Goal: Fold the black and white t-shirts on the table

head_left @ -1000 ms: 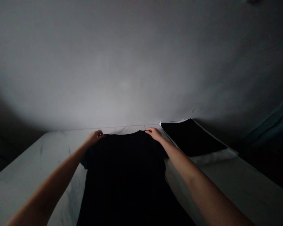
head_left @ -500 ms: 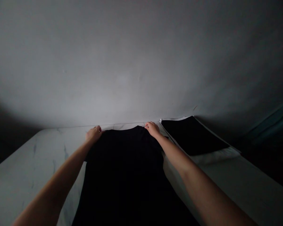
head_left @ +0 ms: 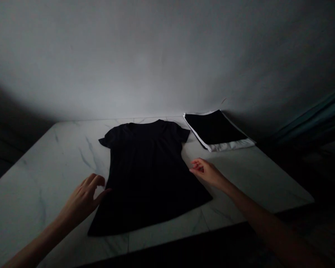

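Observation:
A black short-sleeved T-shirt [head_left: 147,175] lies flat and spread out on a white marble table [head_left: 41,186], collar towards the wall. My left hand [head_left: 82,195] rests beside the shirt's lower left side, its thumb reaching the hem area and its fingers apart. My right hand [head_left: 206,173] hovers at the shirt's right side, fingertips close to the fabric. Neither hand holds anything.
A folded stack of black and white garments [head_left: 216,131] sits at the far right of the table against a grey wall [head_left: 167,56]. The table's front edge runs below the shirt, with a dark floor beyond. A teal fabric [head_left: 315,115] shows at the right.
Both hands have let go of the shirt's shoulders and moved back towards me. The shirt now lies fully in view, and the view has tilted downward.

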Available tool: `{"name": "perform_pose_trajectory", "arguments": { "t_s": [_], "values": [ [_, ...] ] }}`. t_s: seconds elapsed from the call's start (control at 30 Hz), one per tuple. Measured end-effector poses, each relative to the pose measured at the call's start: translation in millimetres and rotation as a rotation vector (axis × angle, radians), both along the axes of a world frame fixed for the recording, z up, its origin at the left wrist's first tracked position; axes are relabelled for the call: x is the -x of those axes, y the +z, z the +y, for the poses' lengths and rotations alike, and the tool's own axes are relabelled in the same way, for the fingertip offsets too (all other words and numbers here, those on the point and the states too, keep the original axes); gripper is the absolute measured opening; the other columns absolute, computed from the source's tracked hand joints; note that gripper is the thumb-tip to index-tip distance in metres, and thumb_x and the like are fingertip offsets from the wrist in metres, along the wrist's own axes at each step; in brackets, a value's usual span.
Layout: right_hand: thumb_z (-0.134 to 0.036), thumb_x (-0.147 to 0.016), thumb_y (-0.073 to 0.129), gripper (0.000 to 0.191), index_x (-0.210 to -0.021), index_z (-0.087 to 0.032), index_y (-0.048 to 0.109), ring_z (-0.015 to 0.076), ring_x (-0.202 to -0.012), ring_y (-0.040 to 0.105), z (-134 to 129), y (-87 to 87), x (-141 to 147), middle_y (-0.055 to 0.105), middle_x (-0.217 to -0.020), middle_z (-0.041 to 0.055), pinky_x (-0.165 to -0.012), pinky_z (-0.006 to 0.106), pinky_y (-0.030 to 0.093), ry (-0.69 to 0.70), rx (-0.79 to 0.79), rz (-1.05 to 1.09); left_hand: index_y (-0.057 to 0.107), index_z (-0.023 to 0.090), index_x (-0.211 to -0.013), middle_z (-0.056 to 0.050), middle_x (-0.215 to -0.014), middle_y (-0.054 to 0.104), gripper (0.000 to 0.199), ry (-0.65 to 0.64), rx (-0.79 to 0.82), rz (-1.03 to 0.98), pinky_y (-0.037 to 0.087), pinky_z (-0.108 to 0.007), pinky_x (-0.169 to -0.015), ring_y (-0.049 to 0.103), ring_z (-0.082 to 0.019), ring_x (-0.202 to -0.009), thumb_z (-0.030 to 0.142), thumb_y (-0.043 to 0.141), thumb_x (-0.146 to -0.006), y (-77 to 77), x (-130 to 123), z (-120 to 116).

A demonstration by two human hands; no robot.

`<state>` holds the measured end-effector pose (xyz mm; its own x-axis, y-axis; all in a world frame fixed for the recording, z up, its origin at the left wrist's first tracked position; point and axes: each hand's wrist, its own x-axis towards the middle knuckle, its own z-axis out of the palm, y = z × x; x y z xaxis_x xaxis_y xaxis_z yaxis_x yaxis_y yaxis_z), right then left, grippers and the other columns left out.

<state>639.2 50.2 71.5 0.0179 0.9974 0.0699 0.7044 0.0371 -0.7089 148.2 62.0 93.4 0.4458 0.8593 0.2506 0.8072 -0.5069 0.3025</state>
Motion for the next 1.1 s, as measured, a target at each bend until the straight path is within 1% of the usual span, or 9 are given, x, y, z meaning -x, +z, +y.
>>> {"name": "perform_pose_trajectory", "arguments": {
  "t_s": [0.1, 0.2, 0.33, 0.43, 0.57, 0.8, 0.9, 1.0, 1.1],
  "values": [
    [-0.034, -0.078, 0.072, 0.03, -0.104, -0.022, 0.063, 0.0173, -0.072, 0.065, -40.8, -3.5, 9.1, 0.067, -0.085, 0.0025, -0.066, 0.03, 0.055, 0.026, 0.009, 0.02, 0.061, 0.023, -0.093, -0.006, -0.098, 0.062, 0.033, -0.103, 0.018, -0.007, 0.053, -0.036, -0.079, 0.063, -0.022, -0.087, 0.054, 0.051, -0.092, -7.9, 1.4, -41.1],
    [-0.031, -0.08, 0.07, 0.035, -0.113, -0.023, 0.062, 0.0193, -0.076, 0.066, -65.6, -3.4, 17.3, 0.067, -0.087, 0.0029, -0.071, 0.033, 0.055, 0.033, -0.015, -0.015, 0.064, 0.026, -0.107, -0.008, -0.113, 0.061, 0.032, -0.165, 0.034, 0.024, 0.054, -0.037, -0.084, 0.061, -0.024, -0.1, 0.051, 0.06, -0.087, -18.8, 6.3, -64.8],
    [-0.028, -0.08, 0.069, 0.051, -0.129, -0.028, 0.057, 0.0229, -0.104, 0.065, -89.1, 2.7, 19.1, 0.065, -0.117, 0.0066, -0.089, 0.038, 0.054, 0.149, -0.097, 0.008, 0.066, 0.028, -0.112, -0.009, -0.124, 0.057, 0.027, -0.169, 0.023, 0.01, 0.055, -0.036, -0.085, 0.062, -0.022, -0.101, 0.041, 0.054, -0.091, -22.3, 15.0, -80.8],
    [-0.027, -0.082, 0.067, 0.041, -0.123, -0.027, 0.064, 0.0204, -0.094, 0.065, -100.7, 7.7, 12.3, 0.065, -0.112, 0.0057, -0.081, 0.035, 0.056, 0.266, -0.062, 0.039, 0.066, 0.025, -0.107, -0.008, -0.119, 0.059, 0.025, -0.179, 0.081, -0.041, 0.056, -0.029, -0.082, 0.065, -0.018, -0.096, 0.032, 0.046, -0.094, -10.5, 15.5, -86.8],
    [-0.018, -0.08, 0.059, 0.036, -0.113, -0.025, 0.072, 0.0183, -0.084, 0.065, -104.5, 5.5, 2.6, 0.065, -0.095, 0.0045, -0.074, 0.031, 0.056, 0.244, -0.109, 0.016, 0.064, 0.022, -0.103, -0.007, -0.108, 0.063, 0.023, -0.145, 0.089, -0.094, 0.056, -0.025, -0.078, 0.067, -0.017, -0.092, 0.027, 0.045, -0.091, 3.1, 10.0, -92.0],
    [-0.015, -0.08, 0.06, 0.022, -0.094, -0.023, 0.074, 0.0189, -0.08, 0.066, -92.8, -3.7, 13.9, 0.068, -0.089, 0.0048, -0.072, 0.032, 0.056, 0.145, -0.291, -0.025, 0.058, 0.021, -0.086, -0.004, -0.092, 0.06, 0.016, 0.048, 0.01, -0.031, 0.052, -0.025, -0.06, 0.061, -0.014, -0.066, 0.017, 0.043, -0.08, -4.6, -9.8, -86.4],
    [-0.014, -0.083, 0.057, 0.02, -0.088, -0.025, 0.073, 0.0198, -0.082, 0.067, -89.0, 7.7, 14.3, 0.068, -0.086, 0.0038, -0.078, 0.035, 0.056, 0.091, -0.407, -0.07, 0.057, 0.02, -0.081, -0.003, -0.085, 0.059, 0.021, 0.067, -0.084, -0.056, 0.051, -0.023, -0.059, 0.06, -0.013, -0.064, 0.011, 0.039, -0.078, 7.8, -9.5, -80.1],
    [-0.015, -0.087, 0.055, 0.023, -0.093, -0.026, 0.074, 0.0194, -0.083, 0.066, -92.7, 22.8, 4.9, 0.067, -0.089, 0.0043, -0.076, 0.033, 0.056, -0.021, -0.546, -0.115, 0.063, 0.021, -0.09, -0.005, -0.093, 0.063, 0.023, 0.111, -0.276, -0.063, 0.052, -0.023, -0.063, 0.063, -0.014, -0.073, 0.014, 0.042, -0.084, 27.5, 5.1, -79.1],
    [-0.015, -0.087, 0.056, 0.022, -0.094, -0.026, 0.075, 0.0181, -0.08, 0.064, -102.6, 25.8, -5.5, 0.065, -0.087, 0.0038, -0.071, 0.029, 0.055, 0.007, -0.559, -0.145, 0.067, 0.022, -0.092, -0.005, -0.094, 0.065, 0.024, 0.029, -0.349, -0.023, 0.05, -0.02, -0.059, 0.063, -0.013, -0.072, 0.019, 0.043, -0.089, 33.7, 21.6, -84.9]
  ]
}}
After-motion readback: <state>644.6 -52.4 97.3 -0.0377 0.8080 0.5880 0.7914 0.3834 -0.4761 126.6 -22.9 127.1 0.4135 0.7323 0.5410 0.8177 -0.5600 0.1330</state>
